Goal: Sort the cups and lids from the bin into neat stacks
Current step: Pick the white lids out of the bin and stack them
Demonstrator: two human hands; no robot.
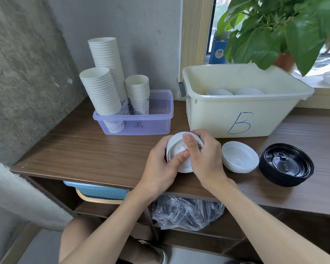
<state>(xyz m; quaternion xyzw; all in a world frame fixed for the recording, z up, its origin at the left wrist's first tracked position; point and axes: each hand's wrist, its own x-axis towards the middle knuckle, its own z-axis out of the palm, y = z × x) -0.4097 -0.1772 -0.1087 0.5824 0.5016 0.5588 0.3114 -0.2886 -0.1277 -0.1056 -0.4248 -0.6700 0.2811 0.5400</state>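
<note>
a cream bin (pixel 236 119) marked with a blue "b" sits at the back of the table (pixel 74 149). a few white lids (pixel 219 92) lie inside it, perhaps only two, mostly hidden by the rim. a white lid stack (pixel 176 147) is tilted on edge, gripped between the left hand (pixel 160 164) and right hand (pixel 204 159). just to its right a low white pile (pixel 240 159) and a black pile (pixel 287 164) lie flat. three cup stacks (pixel 108 63), tall, medium and short, stand rim-up in a purple tub (pixel 141 124).
</note>
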